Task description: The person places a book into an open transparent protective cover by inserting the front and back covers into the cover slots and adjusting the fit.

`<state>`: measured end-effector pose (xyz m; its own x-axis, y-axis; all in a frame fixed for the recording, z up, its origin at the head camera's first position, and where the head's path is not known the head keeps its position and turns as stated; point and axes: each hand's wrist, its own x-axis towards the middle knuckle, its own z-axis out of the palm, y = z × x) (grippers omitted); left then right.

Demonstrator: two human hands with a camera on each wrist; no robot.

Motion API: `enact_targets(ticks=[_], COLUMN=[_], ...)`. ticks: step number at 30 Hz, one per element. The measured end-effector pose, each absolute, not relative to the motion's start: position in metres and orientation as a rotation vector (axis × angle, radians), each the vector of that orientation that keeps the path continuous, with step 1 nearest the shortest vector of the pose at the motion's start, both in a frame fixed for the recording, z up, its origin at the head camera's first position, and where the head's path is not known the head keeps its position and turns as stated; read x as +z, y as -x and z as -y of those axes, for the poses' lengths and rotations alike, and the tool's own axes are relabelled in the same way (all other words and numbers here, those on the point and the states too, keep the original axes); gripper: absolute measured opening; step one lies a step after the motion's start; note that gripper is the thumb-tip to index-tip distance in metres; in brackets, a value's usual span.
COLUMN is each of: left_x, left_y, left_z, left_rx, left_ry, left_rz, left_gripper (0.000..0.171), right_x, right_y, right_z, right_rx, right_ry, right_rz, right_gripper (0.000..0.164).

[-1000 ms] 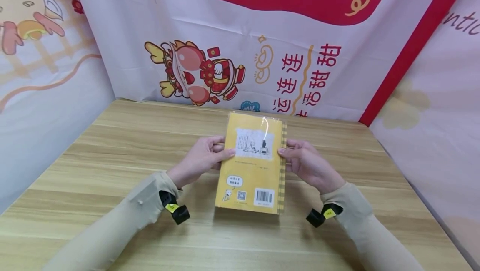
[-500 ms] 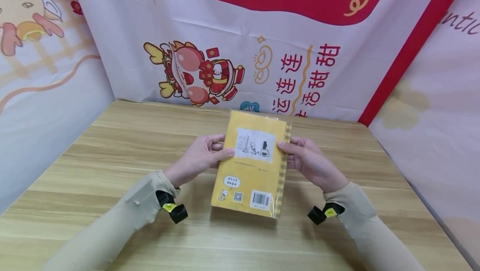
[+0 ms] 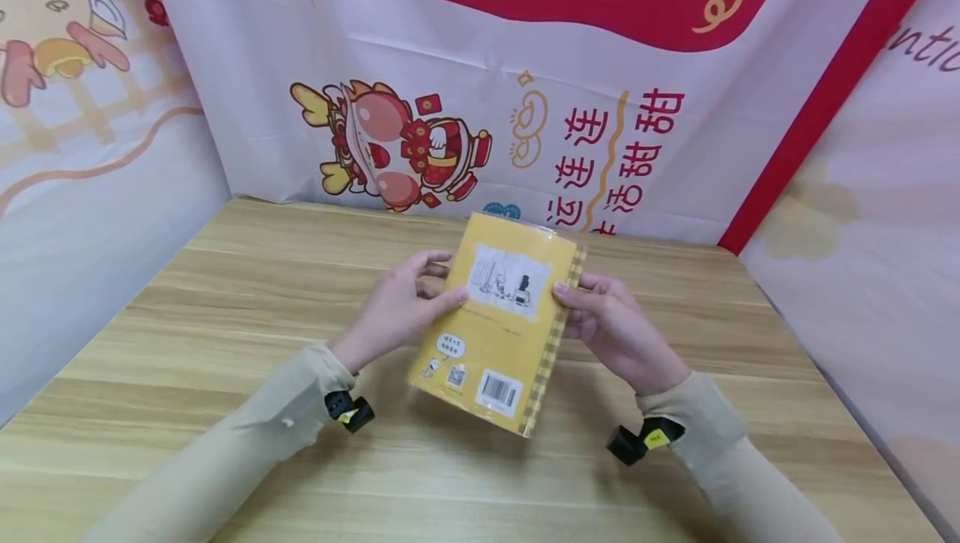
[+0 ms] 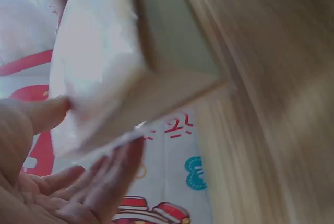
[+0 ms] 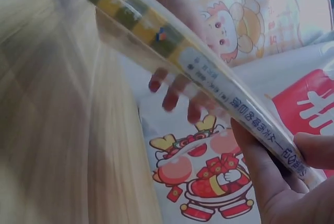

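Observation:
A yellow book (image 3: 495,334) in a clear plastic cover is held up between both hands, its back cover with barcode and cartoon facing the head camera. It tilts, its lower end swung to the left. My left hand (image 3: 397,305) pinches the left edge, thumb on the back cover and fingers behind. At the spine side, my right hand (image 3: 618,326) grips with its thumb on the cover. The right wrist view shows the book's checked spine (image 5: 198,70) with printed lettering. In the left wrist view the book (image 4: 99,41) is blurred, its page edges visible.
Beneath the book lies a wood-grain table (image 3: 225,318). A white and red printed cloth (image 3: 450,51) hangs behind the table's far edge, with more printed cloths at the left and right. Black wrist cameras (image 3: 348,411) sit on both sleeves.
The book has turned in the hands, its lower end swinging left and its top shifting slightly right. Both hands have kept hold of it and moved only a little.

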<state>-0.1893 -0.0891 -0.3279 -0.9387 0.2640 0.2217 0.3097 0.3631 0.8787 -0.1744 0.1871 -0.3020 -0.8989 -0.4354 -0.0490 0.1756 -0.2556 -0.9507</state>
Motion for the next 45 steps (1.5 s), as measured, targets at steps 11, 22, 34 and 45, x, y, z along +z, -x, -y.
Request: enact_targets(ticks=[11, 22, 34, 45], left_x=[-0.331, -0.331, -0.337, -0.34], left_y=[0.176, 0.165, 0.154, 0.15], left_z=[0.076, 0.067, 0.059, 0.055], left_rx=[-0.802, -0.612, -0.444, -0.116], left_ry=[0.656, 0.805, 0.975, 1.023], left_rz=[2.462, 2.409, 2.452, 2.328], left_gripper=[0.074, 0.055, 0.07, 0.054], right_x=[-0.309, -0.31, -0.308, -0.306], right_y=[0.173, 0.175, 0.173, 0.166], right_z=[-0.178, -0.173, -0.166, -0.155], right_rx=[-2.326, -2.431, -2.521, -2.599], right_ry=[0.223, 0.224, 0.127, 0.081], right_rz=[-1.544, -1.395, -1.277, -1.199], right_gripper=[0.042, 0.05, 0.056, 0.059])
